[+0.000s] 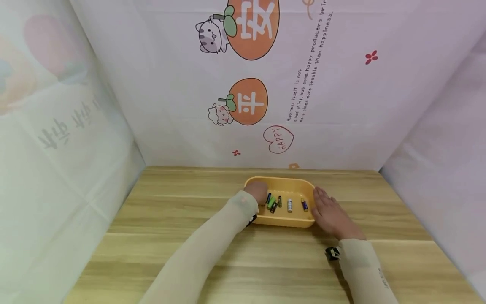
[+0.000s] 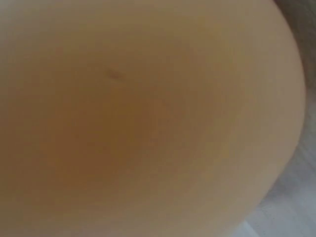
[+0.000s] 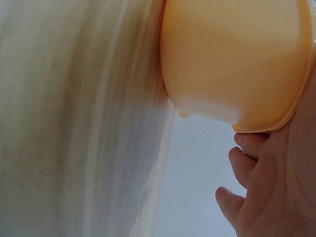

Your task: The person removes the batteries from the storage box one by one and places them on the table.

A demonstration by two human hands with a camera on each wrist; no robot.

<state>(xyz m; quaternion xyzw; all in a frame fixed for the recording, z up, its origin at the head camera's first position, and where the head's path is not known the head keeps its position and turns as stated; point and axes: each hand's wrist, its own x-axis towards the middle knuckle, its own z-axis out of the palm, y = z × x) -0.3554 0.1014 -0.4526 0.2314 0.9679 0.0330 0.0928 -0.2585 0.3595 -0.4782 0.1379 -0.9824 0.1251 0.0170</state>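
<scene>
A yellow plastic tray (image 1: 289, 222) with rounded corners stands on the wooden table. Several small batteries lie on its floor: a green one (image 1: 271, 203), a white one (image 1: 290, 205), a blue one with gold ends (image 1: 304, 205) and some dark ones. My left hand (image 1: 257, 191) reaches down into the tray's left end; its fingers are hidden, so I cannot tell what they hold. The left wrist view is a blurred orange-brown surface. Against the right end of the rim rests my right hand (image 1: 332, 214), fingers extended; its fingertips (image 3: 230, 201) show beside the tray wall (image 3: 237, 64).
Light wood grain covers the table (image 1: 182, 190). A white printed cloth (image 1: 171, 84) rises behind its back edge, and similar cloth hangs at the left and right sides. Both forearms wear cream sleeves (image 1: 205, 249), with a small black device (image 1: 332, 253) at the right wrist.
</scene>
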